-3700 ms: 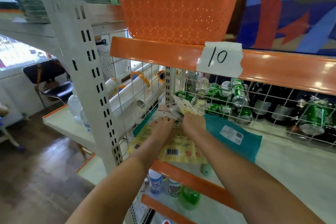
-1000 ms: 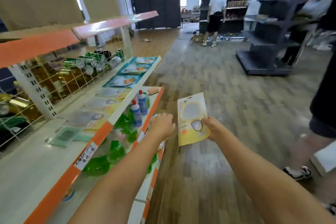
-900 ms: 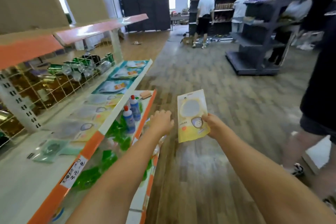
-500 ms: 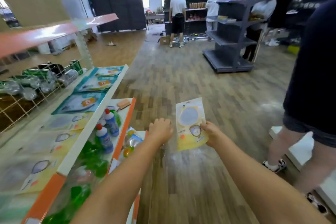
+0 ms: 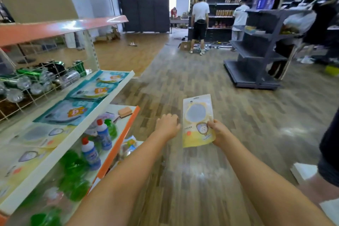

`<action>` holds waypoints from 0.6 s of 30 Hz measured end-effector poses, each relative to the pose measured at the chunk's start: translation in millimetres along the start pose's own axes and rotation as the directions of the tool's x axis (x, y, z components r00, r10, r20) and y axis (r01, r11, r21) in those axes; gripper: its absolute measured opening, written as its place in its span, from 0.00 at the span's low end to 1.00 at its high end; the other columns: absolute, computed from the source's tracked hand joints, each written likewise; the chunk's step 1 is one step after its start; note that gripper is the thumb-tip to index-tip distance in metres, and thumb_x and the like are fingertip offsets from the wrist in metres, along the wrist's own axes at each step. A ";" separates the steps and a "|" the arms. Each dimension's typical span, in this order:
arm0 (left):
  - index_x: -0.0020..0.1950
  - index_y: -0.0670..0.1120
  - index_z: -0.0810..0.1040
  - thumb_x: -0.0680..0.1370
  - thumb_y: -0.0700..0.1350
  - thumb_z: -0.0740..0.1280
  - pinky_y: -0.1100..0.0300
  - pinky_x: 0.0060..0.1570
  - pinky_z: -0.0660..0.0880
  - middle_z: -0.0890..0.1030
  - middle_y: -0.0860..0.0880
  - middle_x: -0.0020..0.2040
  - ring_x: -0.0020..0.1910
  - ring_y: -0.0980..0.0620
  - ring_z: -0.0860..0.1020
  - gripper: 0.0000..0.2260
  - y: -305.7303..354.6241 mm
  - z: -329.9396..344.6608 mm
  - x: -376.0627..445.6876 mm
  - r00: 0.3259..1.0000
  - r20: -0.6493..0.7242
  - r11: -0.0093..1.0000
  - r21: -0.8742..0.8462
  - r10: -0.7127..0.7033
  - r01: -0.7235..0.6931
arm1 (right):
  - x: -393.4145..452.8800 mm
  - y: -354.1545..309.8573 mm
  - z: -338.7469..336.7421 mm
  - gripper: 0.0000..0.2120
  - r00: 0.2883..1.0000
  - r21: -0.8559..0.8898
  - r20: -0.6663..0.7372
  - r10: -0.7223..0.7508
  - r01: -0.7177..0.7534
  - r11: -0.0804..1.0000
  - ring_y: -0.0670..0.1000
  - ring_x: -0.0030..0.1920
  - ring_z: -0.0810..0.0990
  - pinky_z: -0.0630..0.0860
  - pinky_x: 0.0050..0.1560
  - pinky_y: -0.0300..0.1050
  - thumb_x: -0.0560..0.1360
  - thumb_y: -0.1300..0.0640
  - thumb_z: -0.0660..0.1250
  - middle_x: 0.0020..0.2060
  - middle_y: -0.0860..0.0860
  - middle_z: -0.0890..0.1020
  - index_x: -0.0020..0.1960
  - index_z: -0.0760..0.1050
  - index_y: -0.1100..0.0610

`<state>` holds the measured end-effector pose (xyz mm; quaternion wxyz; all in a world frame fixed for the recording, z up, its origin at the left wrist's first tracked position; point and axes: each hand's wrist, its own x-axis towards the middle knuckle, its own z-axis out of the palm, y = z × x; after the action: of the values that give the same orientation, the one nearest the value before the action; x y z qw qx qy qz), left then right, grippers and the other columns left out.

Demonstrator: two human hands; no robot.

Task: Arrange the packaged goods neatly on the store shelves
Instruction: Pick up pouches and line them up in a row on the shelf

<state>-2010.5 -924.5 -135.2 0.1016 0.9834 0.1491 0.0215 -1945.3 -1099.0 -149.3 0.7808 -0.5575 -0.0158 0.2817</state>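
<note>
My right hand (image 5: 219, 132) pinches a flat yellow packet (image 5: 198, 121) by its right edge and holds it upright over the aisle floor. My left hand (image 5: 167, 125) hovers just left of the packet with fingers loosely curled, holding nothing. On the white shelf (image 5: 73, 130) to the left lie flat packets in a row: teal ones (image 5: 69, 112) farther along and yellow ones (image 5: 38, 134) nearer me.
Behind the wire grid lie green cans (image 5: 33, 75). The lower shelf holds blue bottles (image 5: 90, 154) and green bottles (image 5: 73, 167). A dark shelf unit (image 5: 260, 57) stands across the aisle. One person (image 5: 330, 152) stands close at the right, two others (image 5: 200, 22) at the far shelves.
I have turned from the shelf's left end toward the aisle. The view keeps swinging right along the shelf. The right hand carries the yellow packet; the left hand stays empty beside it.
</note>
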 end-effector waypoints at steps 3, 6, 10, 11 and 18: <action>0.68 0.46 0.70 0.80 0.50 0.57 0.50 0.62 0.65 0.72 0.44 0.66 0.66 0.44 0.68 0.18 -1.0 7.4 16.5 0.999 0.031 1.000 0.020 -0.020 0.020 | 27.1 3.2 -3.6 0.18 1.000 0.018 -0.016 0.019 -0.019 1.000 0.51 0.30 0.83 0.80 0.29 0.43 0.82 0.66 0.51 0.31 0.54 0.84 0.69 0.61 0.74; 0.68 0.46 0.69 0.80 0.50 0.57 0.50 0.63 0.65 0.71 0.44 0.66 0.66 0.44 0.68 0.18 -9.0 14.6 33.5 0.996 0.074 0.998 0.044 -0.052 0.049 | 54.3 11.2 -4.5 0.18 0.995 -0.047 -0.078 0.068 -0.072 0.996 0.61 0.42 0.82 0.77 0.38 0.51 0.81 0.66 0.52 0.51 0.66 0.81 0.68 0.63 0.74; 0.69 0.46 0.69 0.80 0.50 0.57 0.50 0.63 0.65 0.70 0.44 0.68 0.67 0.44 0.68 0.18 -26.8 20.4 64.9 0.990 0.110 0.994 0.078 -0.083 0.075 | 98.9 13.9 4.7 0.17 0.985 -0.081 -0.108 0.133 -0.142 0.987 0.60 0.43 0.78 0.75 0.39 0.50 0.81 0.64 0.55 0.54 0.65 0.78 0.68 0.65 0.71; 0.69 0.46 0.69 0.80 0.50 0.57 0.50 0.63 0.65 0.71 0.44 0.68 0.67 0.44 0.68 0.18 -32.0 21.7 74.2 0.990 0.115 0.994 0.081 -0.086 0.077 | 108.7 13.6 8.0 0.17 0.983 -0.078 -0.109 0.144 -0.153 0.985 0.63 0.46 0.78 0.75 0.39 0.51 0.82 0.64 0.55 0.57 0.66 0.77 0.67 0.65 0.71; 0.69 0.45 0.69 0.80 0.49 0.57 0.49 0.62 0.67 0.72 0.43 0.66 0.66 0.42 0.69 0.18 -73.4 4.5 154.8 0.995 0.078 0.993 0.099 -0.070 0.062 | 176.5 -16.3 42.8 0.35 0.998 -0.069 0.014 0.067 -0.066 0.995 0.52 0.32 0.84 0.80 0.30 0.46 0.63 0.50 0.79 0.37 0.56 0.84 0.62 0.72 0.69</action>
<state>-1883.6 -810.7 -152.9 0.0604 0.9817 0.1782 -0.0291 -1804.5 -984.9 -169.8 0.7511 -0.5819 -0.0132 0.3115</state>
